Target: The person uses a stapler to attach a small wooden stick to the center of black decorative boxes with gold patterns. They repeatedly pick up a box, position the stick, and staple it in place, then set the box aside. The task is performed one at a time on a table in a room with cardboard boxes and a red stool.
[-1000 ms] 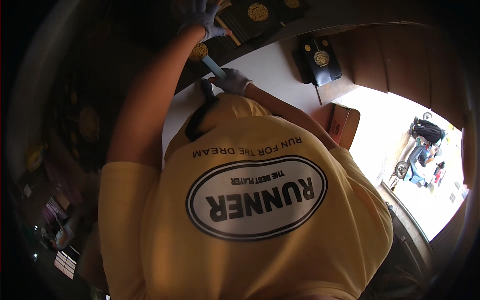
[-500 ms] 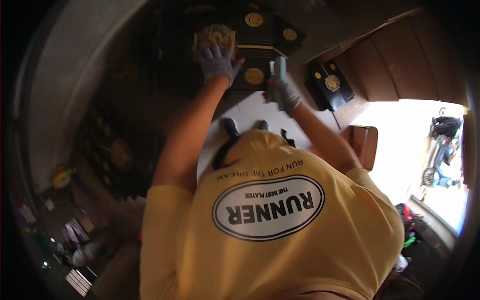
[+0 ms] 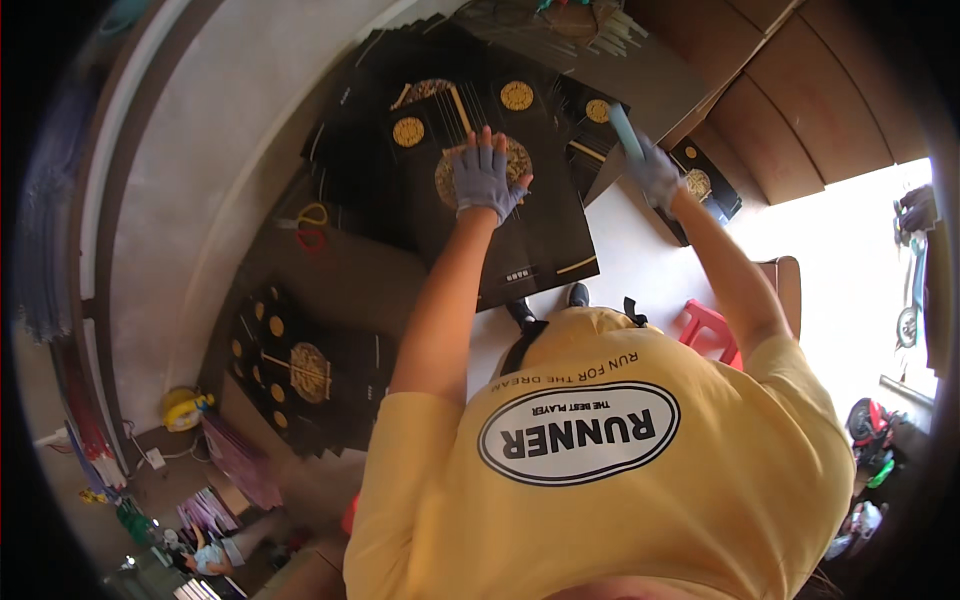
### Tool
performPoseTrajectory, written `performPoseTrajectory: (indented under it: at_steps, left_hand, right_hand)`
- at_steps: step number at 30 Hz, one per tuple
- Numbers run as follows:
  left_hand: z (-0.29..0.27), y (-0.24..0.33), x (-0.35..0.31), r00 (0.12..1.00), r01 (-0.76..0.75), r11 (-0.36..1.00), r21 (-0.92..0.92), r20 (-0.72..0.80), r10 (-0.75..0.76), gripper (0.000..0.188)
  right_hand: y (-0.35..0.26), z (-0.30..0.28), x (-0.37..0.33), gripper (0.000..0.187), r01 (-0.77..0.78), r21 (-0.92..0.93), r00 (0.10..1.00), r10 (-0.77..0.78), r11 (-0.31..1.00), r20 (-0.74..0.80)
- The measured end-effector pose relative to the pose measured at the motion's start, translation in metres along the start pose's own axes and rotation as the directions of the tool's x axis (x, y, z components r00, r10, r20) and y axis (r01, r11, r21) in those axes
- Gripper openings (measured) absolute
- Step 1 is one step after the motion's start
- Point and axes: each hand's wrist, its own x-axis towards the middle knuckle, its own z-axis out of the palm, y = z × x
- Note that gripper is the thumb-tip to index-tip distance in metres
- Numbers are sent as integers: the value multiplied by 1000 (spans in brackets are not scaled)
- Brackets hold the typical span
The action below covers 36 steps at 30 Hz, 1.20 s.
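Observation:
My left hand [image 3: 483, 182], in a grey glove with bare fingertips, lies flat with spread fingers on a large black printed sheet [image 3: 540, 235]. Under the palm is part of a round gold medallion printed on it. More black sheets with gold patterns are stacked beneath and beyond. Off to the right, my right hand [image 3: 655, 175], also gloved, is closed around a light blue, flat, bar-shaped tool [image 3: 625, 130]; motion blurs both, and its exact kind is unclear. The tool is held up near the stack's right side, and I cannot tell whether it touches a sheet.
Scissors [image 3: 311, 226] with yellow and red handles rest left of the stack. Another black-and-gold stack [image 3: 345, 365] is at the lower left, and a third [image 3: 715, 190] at the right. A red plastic stool [image 3: 706, 328] stands near my right arm; brown boards [image 3: 830, 110] line the far right.
The view has brightened and shifted, so the stack shows lower in the picture. My right hand has moved away and to the right with the blue tool. My left hand still presses on the black sheets.

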Motion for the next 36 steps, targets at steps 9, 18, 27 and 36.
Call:
performPoseTrajectory:
  at_steps: [9, 18, 27, 36]
  left_hand:
    - [6, 6, 20, 973, 232, 972, 36, -15, -232, 72]
    - [-32, 10, 32, 941, 333, 943, 17, 64, -333, 80]
    - [-52, 9, 46, 874, 455, 890, -2, 191, -446, 80]
    - [-4, 0, 12, 955, 297, 924, 242, -50, -293, 81]
  right_hand:
    - [131, 103, -102, 28, -470, 716, 881, 227, 516, 415]
    - [121, 109, -116, 30, -405, 697, 899, 121, 591, 420]
    - [83, 130, -136, 22, -452, 851, 889, 58, 268, 454]
    - [62, 92, -55, 27, -381, 744, 924, 211, 549, 318]
